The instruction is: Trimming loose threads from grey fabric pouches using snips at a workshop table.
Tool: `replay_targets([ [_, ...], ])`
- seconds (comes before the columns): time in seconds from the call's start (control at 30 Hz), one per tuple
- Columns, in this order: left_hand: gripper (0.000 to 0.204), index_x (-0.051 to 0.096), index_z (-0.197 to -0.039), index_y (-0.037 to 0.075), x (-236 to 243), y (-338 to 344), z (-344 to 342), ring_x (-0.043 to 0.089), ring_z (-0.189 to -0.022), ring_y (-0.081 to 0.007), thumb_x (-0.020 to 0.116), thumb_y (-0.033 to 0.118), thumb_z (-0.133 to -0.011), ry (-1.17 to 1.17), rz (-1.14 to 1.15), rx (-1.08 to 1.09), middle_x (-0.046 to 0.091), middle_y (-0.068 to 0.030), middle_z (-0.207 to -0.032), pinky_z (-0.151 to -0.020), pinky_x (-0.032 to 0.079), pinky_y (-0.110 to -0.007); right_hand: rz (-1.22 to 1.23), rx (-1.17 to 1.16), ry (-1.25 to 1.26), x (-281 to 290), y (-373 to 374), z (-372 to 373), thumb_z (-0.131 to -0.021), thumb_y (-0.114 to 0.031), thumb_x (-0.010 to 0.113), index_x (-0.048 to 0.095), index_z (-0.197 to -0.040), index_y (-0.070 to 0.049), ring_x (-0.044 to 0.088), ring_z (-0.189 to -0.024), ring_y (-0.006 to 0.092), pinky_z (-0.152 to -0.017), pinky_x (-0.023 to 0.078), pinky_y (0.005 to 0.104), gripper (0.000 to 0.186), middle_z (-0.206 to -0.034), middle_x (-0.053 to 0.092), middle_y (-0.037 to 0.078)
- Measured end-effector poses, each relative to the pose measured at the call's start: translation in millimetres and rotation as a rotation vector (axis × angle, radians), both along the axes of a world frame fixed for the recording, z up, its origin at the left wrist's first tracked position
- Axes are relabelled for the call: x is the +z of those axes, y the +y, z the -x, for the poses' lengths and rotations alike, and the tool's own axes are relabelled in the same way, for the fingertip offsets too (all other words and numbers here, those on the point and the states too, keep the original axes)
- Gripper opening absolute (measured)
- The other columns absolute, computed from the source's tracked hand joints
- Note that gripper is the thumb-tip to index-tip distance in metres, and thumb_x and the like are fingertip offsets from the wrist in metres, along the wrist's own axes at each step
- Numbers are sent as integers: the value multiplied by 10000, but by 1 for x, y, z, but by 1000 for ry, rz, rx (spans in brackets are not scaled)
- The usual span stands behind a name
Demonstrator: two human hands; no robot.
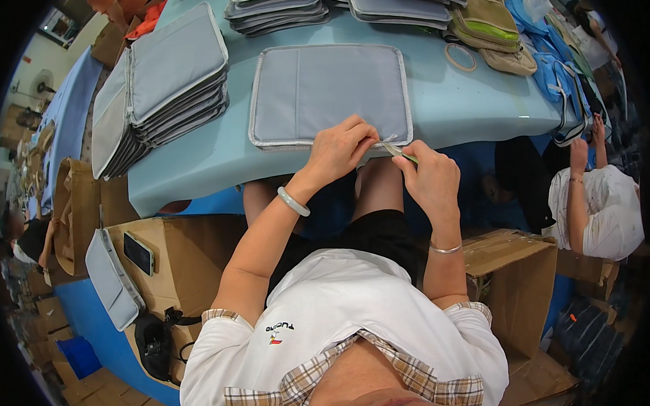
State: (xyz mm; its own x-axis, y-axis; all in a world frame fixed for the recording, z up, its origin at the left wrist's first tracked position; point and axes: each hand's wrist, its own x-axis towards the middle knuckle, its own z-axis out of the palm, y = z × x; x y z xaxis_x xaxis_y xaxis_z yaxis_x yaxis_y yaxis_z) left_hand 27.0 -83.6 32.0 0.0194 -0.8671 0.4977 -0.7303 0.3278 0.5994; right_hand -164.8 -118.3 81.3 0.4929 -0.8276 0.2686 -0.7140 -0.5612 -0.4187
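One flat grey sleeve (342, 91) lies at the blue table's (479, 112) near edge; its near-right corner seems to call for trim held taut and blades kept flat, clear of fingertips. The left hand (343, 146) slants rightward, fingertips pinched at the trim; whether thread or edge, I cannot tell. The right hand (431, 172) curls closed round slim snips (393, 150), tips pointing leftward.

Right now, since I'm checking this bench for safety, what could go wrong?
The pointed tool in the right hand sits close to the left hand's fingertips, so a slip might prick them. It could also snag the edge of the grey pouch. The tilted stack at the table's left edge might slide off.
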Motion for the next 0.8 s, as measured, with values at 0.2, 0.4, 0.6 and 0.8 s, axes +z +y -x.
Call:
replay_targets([
  [0.2, 21, 646, -879, 96, 0, 0, -1, 625, -703, -244, 633, 111, -870, 19, -14, -10, 602, -27, -855, -585, 488, -351, 15, 10, 20, -2, -1, 0, -822, -263, 718, 650, -838, -73, 658, -656, 315, -560, 489, 391, 202, -712, 677, 108],
  [0.4, 38, 637, -899, 77, -1, 1, -5, 619, -717, -256, 629, 106, -877, 105, -44, -35, 590, -53, -864, -609, 485, -360, -31, 35, -89, -9, 0, 0, -818, -265, 726, 658, -867, -62, 659, -654, 313, -566, 491, 377, 220, -717, 676, 113],
  [0.6, 44, 635, -900, 69, -1, 0, -7, 617, -706, -255, 631, 107, -878, 109, -37, -46, 589, -57, -861, -609, 483, -359, -63, 47, -120, -17, -1, -4, -815, -267, 731, 668, -890, -61, 658, -652, 313, -573, 496, 370, 228, -721, 677, 118],
  [0.8, 46, 635, -899, 69, -2, 0, -6, 617, -703, -255, 630, 109, -878, 92, -38, -40, 589, -57, -857, -607, 482, -360, -61, 59, -139, -18, 0, -5, -817, -263, 729, 669, -885, -60, 659, -653, 311, -576, 496, 367, 223, -725, 678, 117],
])
